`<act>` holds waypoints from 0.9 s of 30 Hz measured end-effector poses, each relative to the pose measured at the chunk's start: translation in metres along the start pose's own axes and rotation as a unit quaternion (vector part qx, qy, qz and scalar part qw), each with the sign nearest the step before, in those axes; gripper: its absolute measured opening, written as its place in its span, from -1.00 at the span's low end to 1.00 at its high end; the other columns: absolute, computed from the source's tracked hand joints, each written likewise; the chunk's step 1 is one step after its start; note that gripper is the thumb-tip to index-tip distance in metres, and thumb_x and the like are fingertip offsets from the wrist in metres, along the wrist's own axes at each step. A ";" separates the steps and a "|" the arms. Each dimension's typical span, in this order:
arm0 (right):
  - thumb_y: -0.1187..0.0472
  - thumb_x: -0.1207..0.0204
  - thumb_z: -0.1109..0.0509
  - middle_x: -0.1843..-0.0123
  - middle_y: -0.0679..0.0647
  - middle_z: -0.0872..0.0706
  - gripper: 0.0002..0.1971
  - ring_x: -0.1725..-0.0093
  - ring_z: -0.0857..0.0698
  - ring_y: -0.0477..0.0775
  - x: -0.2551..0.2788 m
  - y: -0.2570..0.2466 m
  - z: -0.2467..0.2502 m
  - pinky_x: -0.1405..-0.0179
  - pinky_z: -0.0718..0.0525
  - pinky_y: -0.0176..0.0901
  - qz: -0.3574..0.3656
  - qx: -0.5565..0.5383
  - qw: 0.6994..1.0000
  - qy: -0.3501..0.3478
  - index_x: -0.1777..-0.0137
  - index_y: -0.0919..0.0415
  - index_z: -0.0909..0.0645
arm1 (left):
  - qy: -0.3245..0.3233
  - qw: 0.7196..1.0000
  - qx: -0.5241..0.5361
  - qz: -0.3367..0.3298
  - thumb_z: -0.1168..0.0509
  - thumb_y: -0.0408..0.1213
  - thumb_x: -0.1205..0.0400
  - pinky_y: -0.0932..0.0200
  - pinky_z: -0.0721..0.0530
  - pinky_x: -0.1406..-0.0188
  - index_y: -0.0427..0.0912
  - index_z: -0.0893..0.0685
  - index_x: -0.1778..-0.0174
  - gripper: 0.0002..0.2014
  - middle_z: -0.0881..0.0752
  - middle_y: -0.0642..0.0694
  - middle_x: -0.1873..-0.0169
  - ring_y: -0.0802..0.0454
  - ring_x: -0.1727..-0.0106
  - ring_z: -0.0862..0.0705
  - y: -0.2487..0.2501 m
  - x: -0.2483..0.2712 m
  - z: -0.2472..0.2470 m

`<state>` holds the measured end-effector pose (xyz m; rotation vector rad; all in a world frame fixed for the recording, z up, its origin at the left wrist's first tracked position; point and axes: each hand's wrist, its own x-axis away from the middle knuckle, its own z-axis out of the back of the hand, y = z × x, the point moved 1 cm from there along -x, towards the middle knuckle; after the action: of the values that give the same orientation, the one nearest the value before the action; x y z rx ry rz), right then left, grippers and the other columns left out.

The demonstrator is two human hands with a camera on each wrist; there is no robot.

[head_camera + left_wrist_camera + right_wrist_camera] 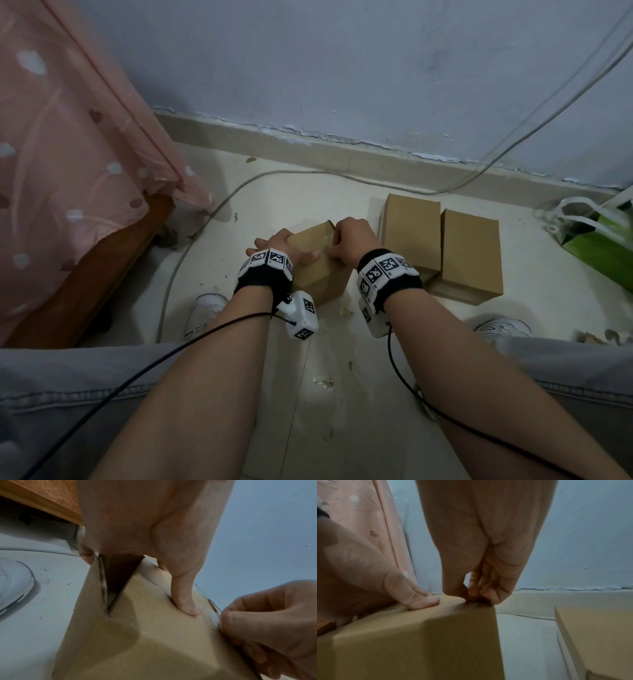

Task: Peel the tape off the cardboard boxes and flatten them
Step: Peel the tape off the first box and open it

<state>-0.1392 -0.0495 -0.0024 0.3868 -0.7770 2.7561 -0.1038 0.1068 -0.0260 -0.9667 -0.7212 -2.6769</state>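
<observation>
left hand (279, 248) grips the box (318, 274), right hand (352, 241) pinches tape at its edge; two boxes (442, 246) beside, green bag (596, 240) right.

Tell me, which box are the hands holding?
The left box, standing apart in front of the person. Left hand grips it, right hand pinches at its top edge. The two boxes on the right lie untouched.

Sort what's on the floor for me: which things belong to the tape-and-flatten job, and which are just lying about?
Part of the job:
- cardboard box under both hands; left hand holds it, right hand pinches at its top edge
- two more boxes to the right, not yet flattened

Just lying about:
- green bag
- cable on the floor
- pink bedcover
</observation>
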 end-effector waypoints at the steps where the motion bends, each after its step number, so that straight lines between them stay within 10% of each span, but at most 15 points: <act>1: 0.18 -0.46 -0.50 0.10 0.19 -0.74 -0.86 0.08 -0.71 0.18 0.000 0.002 -0.001 0.15 -0.64 -0.10 -0.009 -0.025 1.000 0.009 0.16 0.27 -0.67 | -0.001 1.000 -0.001 0.000 -0.51 0.31 -0.30 -0.26 -0.44 -0.40 0.18 -0.42 -0.45 -0.19 -0.34 -0.16 -0.26 -0.35 -0.43 -0.32 0.000 0.000 0.000; 8: 0.29 -0.61 -0.34 0.20 0.28 -0.83 -0.80 0.24 -0.79 0.13 -0.003 0.027 0.016 -0.03 -0.82 0.14 -0.062 -0.236 0.969 -0.047 0.12 0.36 -0.77 | -0.012 1.000 -0.003 0.008 -0.51 0.38 -0.19 -0.34 -0.46 -0.38 0.21 -0.41 -0.43 -0.11 -0.34 -0.19 -0.30 -0.36 -0.42 -0.33 0.001 0.000 0.002; 16: 0.06 -0.41 -0.62 0.05 0.06 -0.74 -0.80 0.03 -0.71 0.06 -0.002 0.013 0.008 0.13 -0.61 -0.19 -0.016 -0.045 0.998 -0.040 0.12 0.13 -0.71 | -0.015 1.000 -0.006 0.011 -0.51 0.37 -0.21 -0.35 -0.47 -0.38 0.23 -0.39 -0.45 -0.11 -0.33 -0.19 -0.32 -0.36 -0.43 -0.35 0.002 0.001 0.003; 20: 0.15 -0.48 -0.55 0.10 0.15 -0.74 -0.81 0.03 -0.70 0.16 -0.002 0.007 0.000 0.13 -0.57 -0.13 -0.017 -0.022 0.999 -0.023 0.27 0.14 -0.62 | -0.004 1.000 -0.012 0.004 -0.49 0.34 -0.29 -0.31 -0.42 -0.40 0.21 -0.40 -0.44 -0.18 -0.34 -0.19 -0.34 -0.35 -0.45 -0.30 0.000 0.001 0.003; 27: 0.24 -0.61 -0.27 -0.07 0.20 -0.72 -0.84 -0.10 -0.66 0.23 0.000 0.009 -0.002 -0.01 -0.62 -0.03 0.009 -0.019 1.000 0.014 -0.05 0.26 -0.66 | -0.007 1.000 0.000 0.000 -0.50 0.33 -0.29 -0.32 -0.43 -0.41 0.19 -0.42 -0.45 -0.18 -0.33 -0.19 -0.34 -0.35 -0.46 -0.28 -0.001 -0.002 0.002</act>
<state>-0.1420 -0.0566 -0.0083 0.3344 -0.8292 2.7531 -0.1016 0.1089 -0.0257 -0.9854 -0.7238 -2.6732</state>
